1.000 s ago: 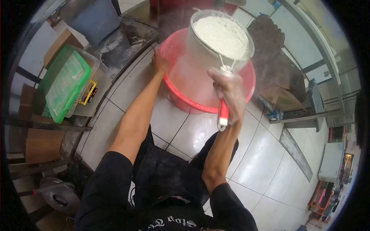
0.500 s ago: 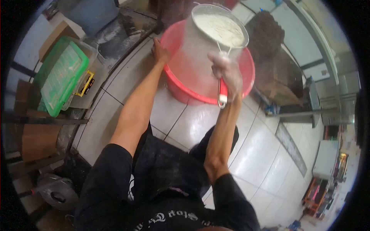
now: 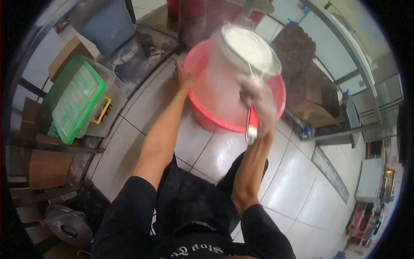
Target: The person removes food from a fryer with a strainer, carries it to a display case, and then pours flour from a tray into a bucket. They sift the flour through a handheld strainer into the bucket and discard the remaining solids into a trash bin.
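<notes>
My right hand (image 3: 261, 97) is closed around the red and white handle (image 3: 253, 118) of a round sieve. The sieve (image 3: 248, 48) holds white powder that looks like flour, and it hangs tilted over the far right part of a large red basin (image 3: 215, 123). A cloud of fine powder hangs inside the basin and blurs its bottom. At the basin's left rim, my left hand (image 3: 184, 78) grips the edge, its fingers partly hidden. White dust coats my right hand.
On the left, a green-lidded plastic box (image 3: 79, 99) sits by cardboard, with a grey-blue bin (image 3: 102, 26) beyond. A cardboard box (image 3: 317, 97) stands right of the basin, near a metal-framed table (image 3: 345, 36). Pale floor tiles (image 3: 284, 172) lie below.
The sieve has swung slightly right and tilted more over the basin, with my right hand still on its handle. My left hand stays at the rim. The whole view has shifted a little.
</notes>
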